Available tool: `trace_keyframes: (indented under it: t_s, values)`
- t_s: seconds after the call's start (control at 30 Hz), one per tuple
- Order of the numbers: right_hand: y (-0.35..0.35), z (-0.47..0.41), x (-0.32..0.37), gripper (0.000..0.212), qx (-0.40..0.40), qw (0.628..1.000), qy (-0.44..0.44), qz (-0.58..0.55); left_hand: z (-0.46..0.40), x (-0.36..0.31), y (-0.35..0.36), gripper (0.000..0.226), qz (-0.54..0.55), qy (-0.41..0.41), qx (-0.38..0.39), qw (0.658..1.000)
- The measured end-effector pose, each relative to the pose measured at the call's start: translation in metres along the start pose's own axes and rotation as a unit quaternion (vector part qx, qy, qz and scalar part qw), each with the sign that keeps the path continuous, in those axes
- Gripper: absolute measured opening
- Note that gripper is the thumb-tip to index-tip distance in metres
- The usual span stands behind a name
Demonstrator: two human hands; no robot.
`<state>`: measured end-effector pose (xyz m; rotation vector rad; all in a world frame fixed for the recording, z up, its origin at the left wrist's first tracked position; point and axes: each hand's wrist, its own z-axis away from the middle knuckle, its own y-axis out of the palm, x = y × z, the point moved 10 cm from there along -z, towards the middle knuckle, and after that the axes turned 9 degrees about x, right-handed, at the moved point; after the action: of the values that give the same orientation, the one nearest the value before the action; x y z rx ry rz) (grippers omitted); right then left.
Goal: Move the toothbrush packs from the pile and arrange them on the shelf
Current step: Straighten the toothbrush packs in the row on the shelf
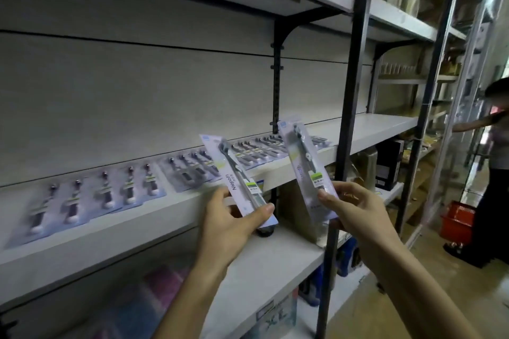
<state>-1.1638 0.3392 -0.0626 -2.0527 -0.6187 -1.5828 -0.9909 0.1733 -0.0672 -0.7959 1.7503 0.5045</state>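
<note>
left hand (234,217) gripping toothbrush pack (239,181)

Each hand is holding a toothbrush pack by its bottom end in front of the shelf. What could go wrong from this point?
1. The left hand and right hand each pinch only the lower end of a pack, left pack and right pack; either could pivot or slip out.
2. The row of packs already lying on the shelf overlaps closely, so setting new ones down may nudge it out of line.
</note>
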Motion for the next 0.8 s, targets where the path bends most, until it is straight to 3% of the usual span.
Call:
trace_keyframes:
  t_s: [0.2,0.43,0.8]
  values:
    - [-0.051,-0.066,-0.022,0.026,0.033,0.999,-0.002,-0.012,-0.042,0.016,0.047,0.037,-0.066,0.007,-0.071,0.995]
    - [-0.101,-0.139,-0.027,0.025,0.087,0.996,-0.032,0.009,-0.082,0.019,0.113,0.045,-0.067,-0.001,-0.088,0.994]
    - [-0.098,-0.219,-0.047,0.015,0.135,0.988,-0.070,0.030,-0.126,0.027,0.130,0.031,-0.093,-0.001,-0.162,0.982]
